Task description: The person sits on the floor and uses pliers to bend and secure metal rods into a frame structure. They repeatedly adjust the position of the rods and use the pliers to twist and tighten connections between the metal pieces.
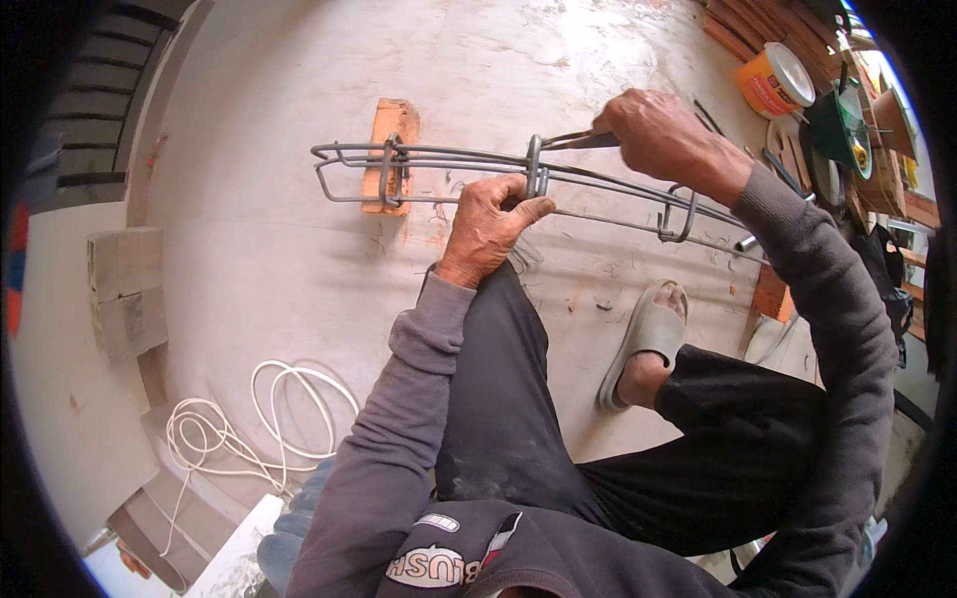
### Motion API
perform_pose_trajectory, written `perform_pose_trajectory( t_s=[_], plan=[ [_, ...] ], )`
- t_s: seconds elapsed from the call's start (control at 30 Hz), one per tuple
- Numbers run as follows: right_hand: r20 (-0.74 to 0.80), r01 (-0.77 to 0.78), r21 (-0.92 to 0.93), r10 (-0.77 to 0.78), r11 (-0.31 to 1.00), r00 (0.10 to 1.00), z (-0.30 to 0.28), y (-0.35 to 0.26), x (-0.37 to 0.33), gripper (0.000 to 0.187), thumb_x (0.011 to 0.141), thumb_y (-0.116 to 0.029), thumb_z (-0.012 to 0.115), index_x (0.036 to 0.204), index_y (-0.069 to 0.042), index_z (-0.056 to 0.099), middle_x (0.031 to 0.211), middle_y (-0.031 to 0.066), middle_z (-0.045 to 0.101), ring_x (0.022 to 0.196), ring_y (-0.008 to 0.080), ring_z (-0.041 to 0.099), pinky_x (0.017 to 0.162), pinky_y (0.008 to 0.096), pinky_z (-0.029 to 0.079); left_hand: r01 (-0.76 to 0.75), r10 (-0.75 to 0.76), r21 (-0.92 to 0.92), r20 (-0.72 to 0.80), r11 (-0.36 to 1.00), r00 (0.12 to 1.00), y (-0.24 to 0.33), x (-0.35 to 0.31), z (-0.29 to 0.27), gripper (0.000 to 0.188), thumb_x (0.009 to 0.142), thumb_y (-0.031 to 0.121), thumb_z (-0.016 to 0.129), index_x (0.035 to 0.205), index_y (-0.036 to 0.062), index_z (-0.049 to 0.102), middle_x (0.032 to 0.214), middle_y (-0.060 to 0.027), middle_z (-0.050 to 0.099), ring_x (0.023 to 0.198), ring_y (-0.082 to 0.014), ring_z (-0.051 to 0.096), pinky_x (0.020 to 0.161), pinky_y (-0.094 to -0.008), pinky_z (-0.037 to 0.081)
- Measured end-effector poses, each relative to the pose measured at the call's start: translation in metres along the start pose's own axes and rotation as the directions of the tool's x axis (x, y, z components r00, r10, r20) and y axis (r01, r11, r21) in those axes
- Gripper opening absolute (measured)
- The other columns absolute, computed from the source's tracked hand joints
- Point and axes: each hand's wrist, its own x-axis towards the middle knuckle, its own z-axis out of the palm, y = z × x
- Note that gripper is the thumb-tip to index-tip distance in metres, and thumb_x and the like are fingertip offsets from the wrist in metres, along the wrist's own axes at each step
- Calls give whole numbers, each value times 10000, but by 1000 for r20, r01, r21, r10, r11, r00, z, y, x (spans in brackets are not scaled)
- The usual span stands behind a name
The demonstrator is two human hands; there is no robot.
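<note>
A long cage of thin steel rebar [454, 162] lies crosswise in front of me, with squared wire stirrups around its bars. My left hand [488, 224] is closed on the lower part of the middle stirrup [535, 159], its thumb pressed along the bar. My right hand [663, 135] grips a dark metal tool that looks like pincers [580, 141], whose narrow end reaches the top of that stirrup. Whether its jaws hold a tie wire is too small to see. Another stirrup [682, 221] hangs tilted farther right. An orange brick [394, 112] supports the cage's left end.
A second brick [771, 293] stands under the right end. White cable [224, 439] lies coiled at lower left near grey blocks [128, 289]. An orange and white bucket [776, 82], timber [743, 30] and a green container [840, 130] stand at upper right. My sandalled foot [648, 339] is below the cage.
</note>
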Motion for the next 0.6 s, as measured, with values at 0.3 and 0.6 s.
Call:
perform_pose_trajectory(
  t_s=[0.3, 0.6],
  plan=[
    [-130, 45, 89, -33, 995, 991, 7, 8, -9, 328, 755, 65, 533, 979, -24, 756, 773, 196, 709, 636, 286, 687, 622, 391, 563, -52, 51, 108, 14, 993, 999, 4, 2, 1, 245, 889, 250, 755, 868, 7, 734, 747, -55, 688, 723, -114, 602, 676, -313, 478],
    [-45, -76, 165, 85, 983, 995, 14, 34, -2, 526, 746, 137, 463, 1161, -46, 729, 864, 186, 744, 652, 249, 689, 644, 369, 566, -2, -3, 104, 52, 995, 999, 3, -3, -7, 268, 892, 259, 755, 965, 5, 705, 864, -73, 698, 802, -147, 630, 772, -322, 516]
  ],
)
